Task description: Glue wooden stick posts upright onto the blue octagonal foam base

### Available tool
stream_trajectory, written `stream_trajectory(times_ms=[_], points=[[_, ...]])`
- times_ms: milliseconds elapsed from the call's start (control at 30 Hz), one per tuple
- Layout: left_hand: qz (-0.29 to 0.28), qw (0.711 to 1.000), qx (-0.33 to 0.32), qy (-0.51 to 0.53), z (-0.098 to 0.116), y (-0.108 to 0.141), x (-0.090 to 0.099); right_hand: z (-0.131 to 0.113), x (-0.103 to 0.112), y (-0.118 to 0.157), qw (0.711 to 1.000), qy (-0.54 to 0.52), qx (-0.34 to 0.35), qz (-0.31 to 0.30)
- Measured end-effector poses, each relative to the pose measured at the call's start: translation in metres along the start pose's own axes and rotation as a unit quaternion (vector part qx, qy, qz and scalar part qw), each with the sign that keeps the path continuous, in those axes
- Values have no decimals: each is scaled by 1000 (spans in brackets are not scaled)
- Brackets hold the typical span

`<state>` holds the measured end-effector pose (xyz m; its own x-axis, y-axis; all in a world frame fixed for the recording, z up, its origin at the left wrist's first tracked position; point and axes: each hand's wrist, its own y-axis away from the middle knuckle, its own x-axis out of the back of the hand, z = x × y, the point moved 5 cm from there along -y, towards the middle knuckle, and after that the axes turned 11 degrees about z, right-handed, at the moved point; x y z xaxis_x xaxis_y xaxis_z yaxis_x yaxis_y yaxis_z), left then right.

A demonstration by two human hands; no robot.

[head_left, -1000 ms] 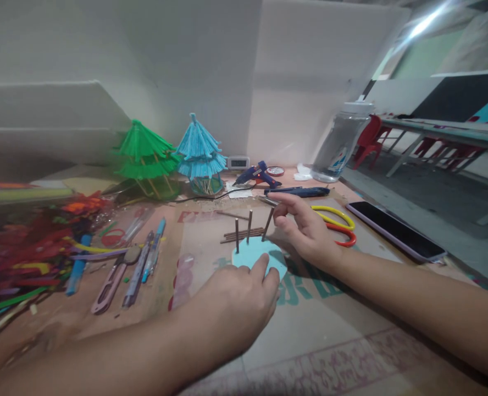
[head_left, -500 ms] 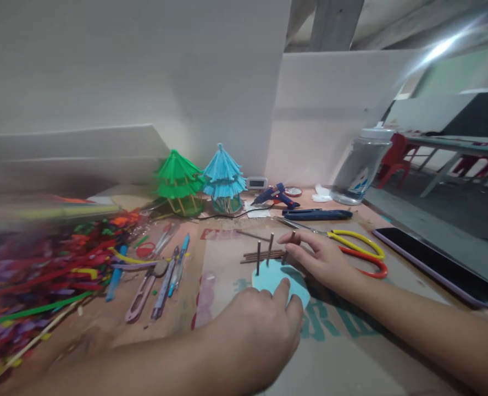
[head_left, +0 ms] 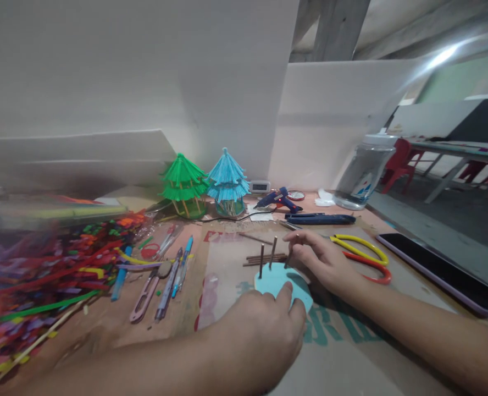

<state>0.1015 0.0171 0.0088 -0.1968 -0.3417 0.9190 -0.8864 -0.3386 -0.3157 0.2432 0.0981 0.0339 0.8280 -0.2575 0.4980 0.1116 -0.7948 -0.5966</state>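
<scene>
Right hand (head_left: 318,261), nearer: fingertips pinch 1 near-vertical stick (head_left: 287,263), left of the palm. Left hand (head_left: 264,333): fingers press blue board (head_left: 279,273), near side of 3 sticks.

Black phone (head_left: 442,273), clear bottle (head_left: 364,175), red chair (head_left: 398,165)

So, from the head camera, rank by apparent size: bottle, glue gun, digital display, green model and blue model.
1. Bottle, largest
2. Green model and blue model: too alike to rank
3. Glue gun
4. Digital display, smallest
</scene>
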Motion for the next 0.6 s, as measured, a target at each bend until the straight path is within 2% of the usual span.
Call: stream_trajectory(times_ms=[133,467,600], points=[[-30,999,-8,12,2,0,1,2,-3,1,999,-12,-21,-24],[-17,1000,-8,1,2,2,-1,-2,-6,0,999,-10,-27,-42],[-17,1000,8,0,0,1,-1,-3,-5,0,999,-5,-4,-35]])
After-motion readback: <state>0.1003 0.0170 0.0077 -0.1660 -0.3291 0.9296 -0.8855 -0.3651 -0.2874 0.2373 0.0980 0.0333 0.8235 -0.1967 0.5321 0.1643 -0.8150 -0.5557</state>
